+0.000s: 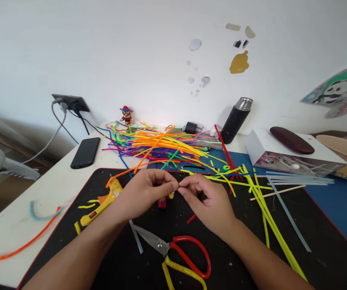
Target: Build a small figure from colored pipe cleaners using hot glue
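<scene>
My left hand [152, 187] and my right hand [208, 197] meet over the black mat [107, 251], thumb and forefinger pinched on each. Something tiny sits between the fingertips, too small to name. Just below them a small red and yellow piece [162, 202] shows partly, the rest hidden behind my fingers. Nearer to me lie scissors [160, 245] with one red and one yellow handle, blades pointing up and left. Left of my left hand is a yellow glue gun [102, 205], partly covered by my forearm.
A heap of coloured pipe cleaners [161, 141] spreads along the back. Yellow pipe cleaners [264, 205] and clear glue sticks [300, 179] lie right. A black thermos [236, 121], white box [294, 151], phone [85, 153] and small figure [127, 115] stand or lie around the edges.
</scene>
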Demonstrator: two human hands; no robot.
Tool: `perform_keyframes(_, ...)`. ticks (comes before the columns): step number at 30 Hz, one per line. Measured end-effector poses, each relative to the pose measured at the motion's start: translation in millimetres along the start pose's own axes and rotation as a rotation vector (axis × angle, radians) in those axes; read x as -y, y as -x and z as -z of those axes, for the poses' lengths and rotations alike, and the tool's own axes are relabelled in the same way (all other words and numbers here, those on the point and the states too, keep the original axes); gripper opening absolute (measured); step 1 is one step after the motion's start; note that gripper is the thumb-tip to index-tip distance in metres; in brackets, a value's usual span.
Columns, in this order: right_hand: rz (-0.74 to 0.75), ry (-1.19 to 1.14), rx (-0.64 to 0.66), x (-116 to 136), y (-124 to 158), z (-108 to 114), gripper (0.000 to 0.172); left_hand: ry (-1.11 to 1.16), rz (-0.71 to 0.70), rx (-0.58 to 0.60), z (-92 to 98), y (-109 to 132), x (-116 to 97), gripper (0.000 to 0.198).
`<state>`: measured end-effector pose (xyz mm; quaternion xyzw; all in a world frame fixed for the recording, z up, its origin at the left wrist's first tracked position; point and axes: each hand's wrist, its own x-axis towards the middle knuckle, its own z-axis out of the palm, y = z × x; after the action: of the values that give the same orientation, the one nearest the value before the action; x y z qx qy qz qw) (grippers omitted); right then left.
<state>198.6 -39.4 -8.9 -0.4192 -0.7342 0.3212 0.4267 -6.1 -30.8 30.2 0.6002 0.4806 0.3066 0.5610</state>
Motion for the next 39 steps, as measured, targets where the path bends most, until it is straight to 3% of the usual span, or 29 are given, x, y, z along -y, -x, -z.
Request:
perform_keyframes(20,0.208,0.121,-0.115,0.2,5.3,-2.8,0.010,-0.023,0.024,0.013,0.7,0.6,4.0,0.031)
perform_keyframes(39,0.159,0.065,-0.141,0.5,5.7,-4.0,0.010,0.202,0.013,0.018,-3.0,-3.6,7.6,0.032)
